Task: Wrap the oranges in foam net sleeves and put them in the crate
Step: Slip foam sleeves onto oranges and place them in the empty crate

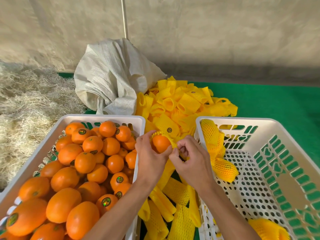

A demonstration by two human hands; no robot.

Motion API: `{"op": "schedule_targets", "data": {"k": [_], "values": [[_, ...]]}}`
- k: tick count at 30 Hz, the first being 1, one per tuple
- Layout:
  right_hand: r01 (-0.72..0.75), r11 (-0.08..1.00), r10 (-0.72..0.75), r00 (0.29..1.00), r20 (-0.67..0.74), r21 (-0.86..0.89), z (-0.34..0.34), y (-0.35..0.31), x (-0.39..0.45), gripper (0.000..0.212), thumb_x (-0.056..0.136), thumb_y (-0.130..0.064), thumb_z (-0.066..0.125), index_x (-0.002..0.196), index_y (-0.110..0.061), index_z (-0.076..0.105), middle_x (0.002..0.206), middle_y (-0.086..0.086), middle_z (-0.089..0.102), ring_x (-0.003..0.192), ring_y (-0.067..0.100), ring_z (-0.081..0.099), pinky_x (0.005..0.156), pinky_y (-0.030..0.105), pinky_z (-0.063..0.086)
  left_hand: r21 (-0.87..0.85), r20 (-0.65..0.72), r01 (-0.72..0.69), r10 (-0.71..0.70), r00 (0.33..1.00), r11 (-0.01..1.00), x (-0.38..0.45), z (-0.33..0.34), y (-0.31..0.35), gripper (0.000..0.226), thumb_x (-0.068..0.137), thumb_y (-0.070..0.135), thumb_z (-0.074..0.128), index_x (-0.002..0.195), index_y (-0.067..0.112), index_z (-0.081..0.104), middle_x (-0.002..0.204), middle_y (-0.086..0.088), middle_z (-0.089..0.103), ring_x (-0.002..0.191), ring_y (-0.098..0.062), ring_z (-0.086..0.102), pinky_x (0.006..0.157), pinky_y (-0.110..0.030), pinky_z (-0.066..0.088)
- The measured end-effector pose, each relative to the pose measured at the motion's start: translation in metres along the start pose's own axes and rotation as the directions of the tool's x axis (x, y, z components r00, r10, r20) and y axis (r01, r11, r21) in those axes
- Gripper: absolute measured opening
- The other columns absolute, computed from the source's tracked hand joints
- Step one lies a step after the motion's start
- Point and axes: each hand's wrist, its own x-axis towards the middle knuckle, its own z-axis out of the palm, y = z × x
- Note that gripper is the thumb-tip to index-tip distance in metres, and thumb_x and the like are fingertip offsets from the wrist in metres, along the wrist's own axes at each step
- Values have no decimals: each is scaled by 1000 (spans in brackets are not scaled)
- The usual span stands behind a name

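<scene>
My left hand grips a bare orange between the two crates, fingers curled round its left and top. A yellow foam net sleeve clings to the orange's right side, and my right hand pinches its edge. The white crate on the left is heaped with unwrapped oranges, many with round stickers. The white perforated crate on the right holds three wrapped oranges: two against its left wall and one at the near edge.
A pile of loose yellow foam sleeves lies on the green mat behind and between the crates. A crumpled white woven sack stands behind the left crate. Straw covers the ground at far left. A wall rises behind.
</scene>
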Motion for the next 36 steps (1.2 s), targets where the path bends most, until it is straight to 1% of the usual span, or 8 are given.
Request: {"op": "schedule_targets", "data": {"k": [5,10,15,19,24,28,31,36], "values": [[-280,960,280,944,178,-22,1,5,2,48,97,-58,57,137,-34,48,116,-20,54,91,5,58,75,23,53,71,94,-140,133,987,988,-5,5,-7,60,86,30,83,132,40,46,130,12,50,120,-13,46,89,-22,47],[-265,962,271,957,105,-67,0,13,6,32,105,-31,53,124,-11,68,111,-2,64,94,-1,50,83,25,48,-211,212,164,-119,970,964,2,4,1,68,81,26,89,138,30,51,123,10,64,106,1,65,81,-17,56],[-297,953,301,950,82,-62,-2,15,5,29,105,-30,52,123,-10,63,115,0,63,97,4,51,82,28,49,-292,291,252,-166,942,923,7,1,0,50,82,29,87,128,21,68,116,3,75,108,-17,70,91,-26,58],[-67,976,62,998,-29,-206,-1,5,2,25,106,-29,51,115,-10,64,110,1,64,91,15,62,63,31,54,-107,227,161,-134,965,981,3,5,-2,63,75,35,92,128,27,58,119,10,62,100,-5,63,71,-12,53],[168,967,-161,985,55,-192,-1,1,2,25,105,-35,55,108,-14,68,107,-7,65,81,9,64,58,22,50,-118,115,134,-121,986,984,7,4,-5,49,84,21,84,124,27,54,119,9,61,109,-7,60,81,-19,50],[-152,987,151,988,21,45,-2,0,2,41,102,-57,46,122,-23,55,120,-15,52,89,7,62,65,28,55,-155,83,78,-65,994,985,6,3,-4,54,83,-5,74,126,22,55,114,3,65,97,-13,67,66,-16,52],[-336,940,323,931,170,55,-1,8,2,60,97,-71,41,141,-30,43,135,-16,48,115,9,59,90,36,57,-175,87,59,-45,995,983,6,4,-6,55,84,-3,77,129,17,54,116,1,63,95,-2,65,67,-16,53],[-531,817,476,841,256,224,4,6,0,76,81,-80,57,141,-36,44,127,-15,61,116,6,61,97,41,55,-109,385,1,41,922,994,-3,6,-7,83,90,-9,64,160,23,32,155,4,47,135,-3,52,104,-30,53]]}}
